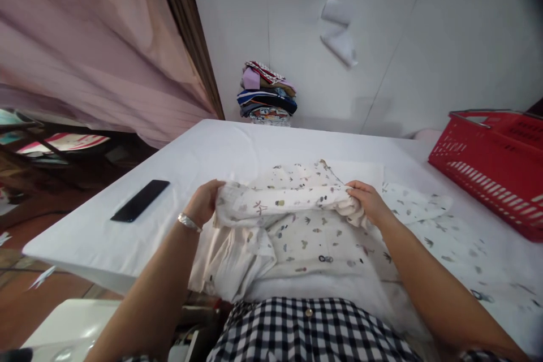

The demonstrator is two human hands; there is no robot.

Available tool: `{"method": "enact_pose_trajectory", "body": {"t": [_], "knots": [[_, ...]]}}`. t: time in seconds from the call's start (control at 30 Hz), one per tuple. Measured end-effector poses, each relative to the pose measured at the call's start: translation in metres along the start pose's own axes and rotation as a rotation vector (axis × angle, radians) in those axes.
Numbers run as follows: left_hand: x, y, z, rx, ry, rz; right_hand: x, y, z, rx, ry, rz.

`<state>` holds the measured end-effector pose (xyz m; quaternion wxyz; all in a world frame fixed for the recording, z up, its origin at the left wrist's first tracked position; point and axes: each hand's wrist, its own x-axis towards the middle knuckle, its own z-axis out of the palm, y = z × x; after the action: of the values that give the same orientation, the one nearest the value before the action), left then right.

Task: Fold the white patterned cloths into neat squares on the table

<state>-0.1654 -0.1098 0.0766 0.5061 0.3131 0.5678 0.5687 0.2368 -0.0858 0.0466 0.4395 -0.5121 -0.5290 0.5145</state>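
A white cloth garment point(314, 237) printed with small pineapples, leaves and other motifs lies at the near side of the table. My left hand point(206, 201) grips the left end of a raised fold of it, fingers curled round the edge. At the other end of that fold, my right hand point(368, 199) pinches the fabric between thumb and fingers. The fold is stretched level between both hands, while the rest lies rumpled below and behind it. More of the same printed fabric point(458, 249) spreads to the right, partly under my right forearm. Whether it is one piece I cannot tell.
A black phone point(141, 201) lies on the white table point(203, 147) at the left. A red plastic basket point(492, 164) stands at the right edge. Beyond the far edge is a stack of folded clothes point(267, 93) against the wall. A pink curtain point(97, 39) hangs at left.
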Motion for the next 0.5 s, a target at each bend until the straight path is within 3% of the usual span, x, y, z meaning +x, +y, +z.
{"method": "enact_pose_trajectory", "body": {"t": [0.1,0.2,0.37,0.43,0.5], "knots": [[-0.001,0.007,0.013,0.303,0.067,0.096,-0.003,-0.004,0.005,-0.071,-0.066,-0.039],[-0.012,0.012,0.042,0.655,0.070,0.427,-0.005,-0.013,0.014,-0.139,-0.129,-0.077],[-0.041,0.006,0.109,0.956,-0.399,0.712,-0.010,-0.029,0.038,-0.326,-0.212,-0.252],[-0.047,-0.002,0.132,0.966,-0.581,0.776,-0.013,-0.034,0.047,-0.451,-0.222,-0.364],[-0.049,-0.009,0.147,0.973,-0.681,0.789,-0.016,-0.038,0.053,-0.570,-0.212,-0.463]]}}
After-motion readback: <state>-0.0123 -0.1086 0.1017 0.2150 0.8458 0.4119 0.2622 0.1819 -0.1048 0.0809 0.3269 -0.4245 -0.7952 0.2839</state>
